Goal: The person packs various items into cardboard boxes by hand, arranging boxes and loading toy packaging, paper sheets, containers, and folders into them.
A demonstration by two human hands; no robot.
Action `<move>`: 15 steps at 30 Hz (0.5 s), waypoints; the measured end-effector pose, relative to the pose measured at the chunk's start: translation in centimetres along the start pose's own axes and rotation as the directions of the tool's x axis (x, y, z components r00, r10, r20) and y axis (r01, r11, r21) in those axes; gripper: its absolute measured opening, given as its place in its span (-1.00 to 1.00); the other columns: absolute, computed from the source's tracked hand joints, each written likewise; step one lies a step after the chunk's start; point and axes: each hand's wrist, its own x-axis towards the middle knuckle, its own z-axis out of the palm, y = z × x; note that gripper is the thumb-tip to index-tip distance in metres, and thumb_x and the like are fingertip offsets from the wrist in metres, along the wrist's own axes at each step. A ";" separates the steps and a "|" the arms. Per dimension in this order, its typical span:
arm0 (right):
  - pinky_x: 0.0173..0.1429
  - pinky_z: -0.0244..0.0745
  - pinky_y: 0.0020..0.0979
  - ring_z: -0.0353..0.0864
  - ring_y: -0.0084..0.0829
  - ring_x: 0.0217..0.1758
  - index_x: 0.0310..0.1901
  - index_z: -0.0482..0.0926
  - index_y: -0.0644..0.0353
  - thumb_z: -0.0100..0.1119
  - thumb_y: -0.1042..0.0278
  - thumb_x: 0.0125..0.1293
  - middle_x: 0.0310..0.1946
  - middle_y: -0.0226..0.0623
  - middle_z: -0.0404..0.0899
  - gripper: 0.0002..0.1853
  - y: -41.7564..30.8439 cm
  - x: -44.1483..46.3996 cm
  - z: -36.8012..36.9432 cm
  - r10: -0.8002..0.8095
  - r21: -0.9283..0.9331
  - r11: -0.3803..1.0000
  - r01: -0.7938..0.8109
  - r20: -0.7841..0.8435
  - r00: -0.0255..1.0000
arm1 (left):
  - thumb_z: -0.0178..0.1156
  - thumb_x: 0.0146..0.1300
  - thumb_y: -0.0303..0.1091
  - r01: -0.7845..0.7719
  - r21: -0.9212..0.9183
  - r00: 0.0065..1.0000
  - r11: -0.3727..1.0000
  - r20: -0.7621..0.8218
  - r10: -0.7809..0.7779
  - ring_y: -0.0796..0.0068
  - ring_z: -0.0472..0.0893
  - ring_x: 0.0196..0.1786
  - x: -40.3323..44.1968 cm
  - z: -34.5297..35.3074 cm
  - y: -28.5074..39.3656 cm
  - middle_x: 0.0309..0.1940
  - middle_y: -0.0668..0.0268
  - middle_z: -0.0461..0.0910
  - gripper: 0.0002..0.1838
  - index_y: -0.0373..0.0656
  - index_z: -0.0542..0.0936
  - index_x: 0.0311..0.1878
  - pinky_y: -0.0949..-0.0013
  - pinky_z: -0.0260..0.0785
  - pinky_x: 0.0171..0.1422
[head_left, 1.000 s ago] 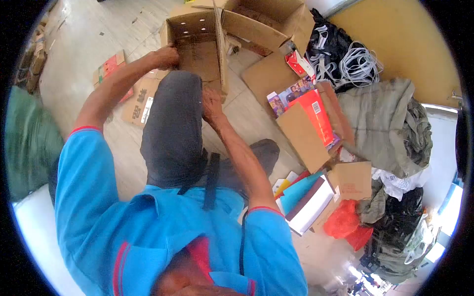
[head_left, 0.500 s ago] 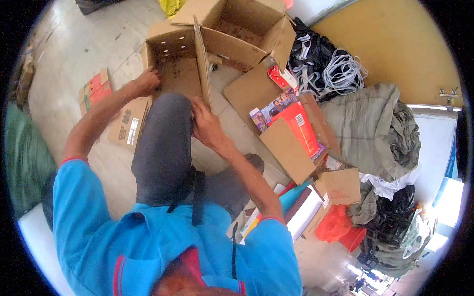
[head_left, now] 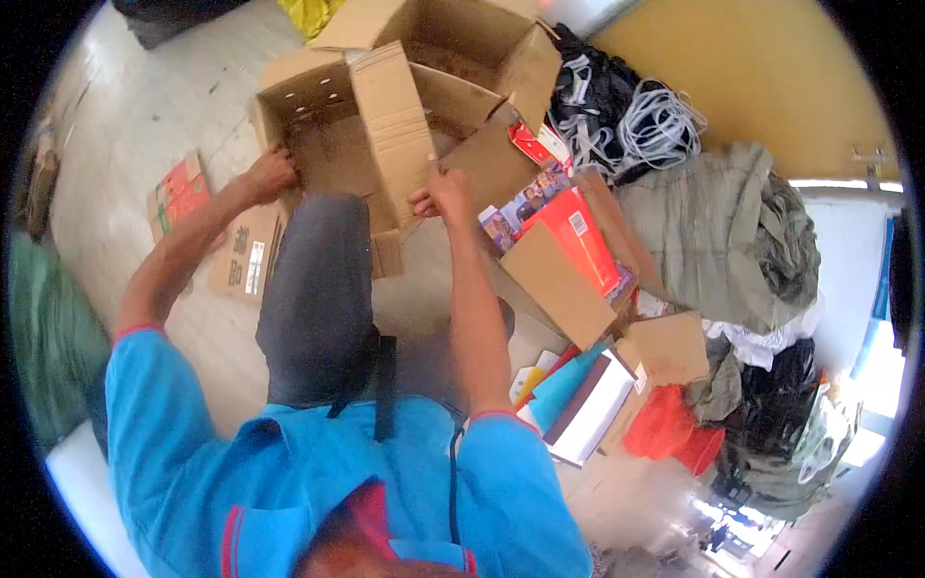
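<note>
An open cardboard box (head_left: 332,144) with small holes in its far wall stands on the floor beyond my raised knee. My left hand (head_left: 272,175) is closed on the near left edge of this box. A long cardboard flap (head_left: 395,116) leans outward along the box's right side. My right hand (head_left: 443,191) pinches the near right corner of that flap, thumb up and fingers curled. A smaller flap (head_left: 386,254) hangs at the near end, beside my knee.
Behind stands a second open box (head_left: 458,48). To the right are a carton of red packs (head_left: 588,246), coiled white cord (head_left: 660,125), a grey-green sack (head_left: 708,241) and a red bag (head_left: 665,424). Flattened cartons (head_left: 241,252) lie left; a green sack (head_left: 53,337) is at far left.
My right hand has moved up and right from beside my knee, and the right-hand flap has swung outward with it. My left hand stays at the box's left edge. The view has shifted.
</note>
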 end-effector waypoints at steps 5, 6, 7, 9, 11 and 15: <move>-0.75 0.34 -0.40 0.48 -0.37 -0.80 -0.43 0.49 0.51 -0.10 -0.11 0.36 -0.71 -0.06 0.55 -0.36 -1.0 1.1 1.0 0.118 -0.232 0.968 -0.093 0.098 0.988 | 0.23 -0.25 -0.47 0.074 -0.096 0.974 0.993 -0.206 -0.092 0.26 0.45 -0.03 -3.3 1.8 -1.4 -0.30 0.25 0.53 -0.81 -0.10 0.61 -0.44 0.21 0.19 0.20; -0.75 0.32 -0.40 0.47 -0.38 -0.81 -0.49 0.49 0.48 -0.12 -0.10 0.37 -0.72 -0.06 0.54 -0.36 -0.9 0.8 1.6 0.081 -0.252 0.967 -0.047 0.128 0.989 | 0.22 -0.28 -0.49 0.010 -0.083 0.992 0.997 -0.121 -0.020 0.24 0.43 -0.02 -4.1 1.6 -2.0 -0.29 0.24 0.52 -0.80 -0.12 0.60 -0.45 0.24 0.19 0.21; -0.76 0.30 -0.41 0.46 -0.38 -0.82 -0.55 0.49 0.46 -0.13 -0.09 0.38 -0.74 -0.06 0.53 -0.35 -1.0 0.7 2.4 0.038 -0.270 0.963 0.006 0.157 0.987 | 0.22 -0.28 -0.49 0.011 -0.080 0.993 0.997 -0.116 -0.020 0.24 0.43 -0.02 -4.7 1.9 -2.2 -0.29 0.24 0.52 -0.80 -0.12 0.60 -0.45 0.24 0.19 0.21; -0.75 0.30 -0.40 0.47 -0.39 -0.82 -0.57 0.50 0.43 -0.14 -0.08 0.38 -0.75 -0.06 0.52 -0.36 -0.3 0.9 3.9 0.048 -0.241 0.970 0.008 0.224 0.973 | 0.19 -0.25 -0.50 0.071 -0.144 0.970 0.987 -0.221 -0.102 0.22 0.43 -0.02 -6.5 2.8 -1.8 -0.30 0.22 0.52 -0.87 -0.13 0.60 -0.50 0.22 0.19 0.20; -0.75 0.30 -0.40 0.47 -0.39 -0.81 -0.60 0.50 0.40 -0.15 -0.07 0.39 -0.76 -0.07 0.52 -0.36 0.7 1.6 5.6 0.051 -0.201 0.980 0.004 0.266 0.963 | 0.18 -0.24 -0.49 0.099 -0.231 0.977 0.968 -0.164 -0.139 0.21 0.43 -0.01 -7.9 4.7 -1.8 -0.31 0.21 0.52 -0.89 -0.13 0.61 -0.53 0.21 0.18 0.21; -0.73 0.28 -0.40 0.41 -0.44 -0.82 -0.58 0.53 0.37 -0.12 -0.08 0.38 -0.78 -0.17 0.48 -0.38 3.3 2.6 7.1 0.072 -0.255 0.967 0.012 0.316 0.946 | 0.16 -0.22 -0.47 0.115 -0.237 0.965 0.965 -0.204 -0.165 0.19 0.43 -0.02 -7.6 7.3 -1.7 -0.31 0.18 0.52 -0.90 -0.11 0.63 -0.55 0.15 0.15 0.23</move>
